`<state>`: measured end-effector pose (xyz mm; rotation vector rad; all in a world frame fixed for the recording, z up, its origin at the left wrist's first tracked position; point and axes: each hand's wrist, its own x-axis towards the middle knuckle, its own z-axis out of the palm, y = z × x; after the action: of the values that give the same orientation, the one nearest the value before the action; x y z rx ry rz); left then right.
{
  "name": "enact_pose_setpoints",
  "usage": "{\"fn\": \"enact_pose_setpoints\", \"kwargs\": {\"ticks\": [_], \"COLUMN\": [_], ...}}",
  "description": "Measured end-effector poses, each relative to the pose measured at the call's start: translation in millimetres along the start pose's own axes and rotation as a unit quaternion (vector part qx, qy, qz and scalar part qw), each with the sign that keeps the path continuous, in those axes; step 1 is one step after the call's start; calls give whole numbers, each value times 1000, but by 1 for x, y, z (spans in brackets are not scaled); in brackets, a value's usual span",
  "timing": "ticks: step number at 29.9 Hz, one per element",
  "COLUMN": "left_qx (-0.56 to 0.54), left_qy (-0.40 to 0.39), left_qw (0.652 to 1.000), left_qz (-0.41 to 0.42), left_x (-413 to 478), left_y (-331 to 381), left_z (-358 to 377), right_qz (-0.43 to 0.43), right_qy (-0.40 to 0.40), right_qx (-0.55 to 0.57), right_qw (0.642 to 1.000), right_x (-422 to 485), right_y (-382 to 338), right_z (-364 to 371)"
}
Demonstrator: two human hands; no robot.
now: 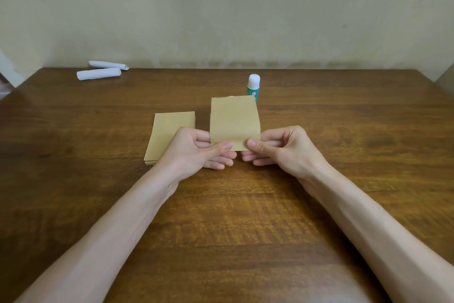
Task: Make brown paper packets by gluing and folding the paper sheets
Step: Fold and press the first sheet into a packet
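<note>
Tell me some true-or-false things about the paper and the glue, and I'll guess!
1. The left hand and the right hand both pinch one brown sheet near its bottom edge. True.
2. The glue stick lies on its side. False: it stands upright behind the held sheet.
3. A stack of brown sheets lies on the table, left of the held sheet. True.
4. The white paper rolls touch the glue stick. False: they lie at the table's far left, well apart from it.

A dark wooden table (344, 130) stands against a pale, stained wall (221, 7).
</note>
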<state>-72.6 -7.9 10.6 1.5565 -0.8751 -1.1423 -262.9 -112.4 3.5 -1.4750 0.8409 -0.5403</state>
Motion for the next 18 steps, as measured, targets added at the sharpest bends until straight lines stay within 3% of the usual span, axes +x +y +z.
{"fn": "enact_pose_setpoints", "kwargs": {"ticks": [5,9,12,18], "left_qx": [-4,-49,-78,-50], "left_qy": [-11,52,72,29], "left_qw": [1000,997,994,998], "left_qz": [11,43,27,16], "left_x": [0,0,2,2], "left_y": [0,2,0,-1], "left_z": [-4,-8,-5,1], "right_qz": [-9,-8,-14,-4], "right_qy": [-15,-58,4,105], "right_qx": [-29,-68,-62,24], "right_qw": [999,996,998,994], "right_x": [-1,-2,-1,4], "right_y": [-3,-7,-7,-10], "right_z": [-4,-8,-9,-16]}}
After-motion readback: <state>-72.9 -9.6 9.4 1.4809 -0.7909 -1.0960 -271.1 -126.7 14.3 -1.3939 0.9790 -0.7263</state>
